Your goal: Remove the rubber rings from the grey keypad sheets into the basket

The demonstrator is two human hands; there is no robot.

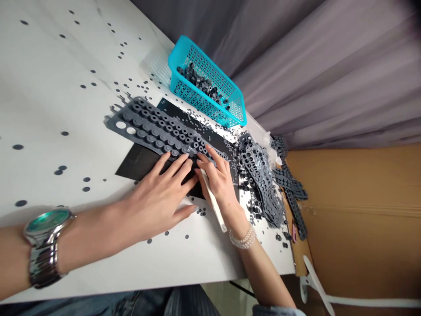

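Observation:
My left hand [161,195] lies flat with fingers spread, its fingertips on the edge of a grey moulded rubber sheet [144,123] with rows of small ring-shaped studs. Below that sheet sits a black flat sheet [138,164], partly hidden by my left hand. My right hand [217,182] holds a narrow white strip [213,204], perhaps a spatula, and its fingertips press on the studded end of the rubber sheet. The strip's tip is hidden under my fingers. The two hands are almost touching.
A turquoise plastic basket [197,98] holds dark rubber pieces. Loose dark rings and dots lie scattered over the white table [49,109]. A heap of grey rubber strips [261,182] lies at the table's far edge, beyond which hang a mauve curtain [312,74] and a cardboard surface [355,206].

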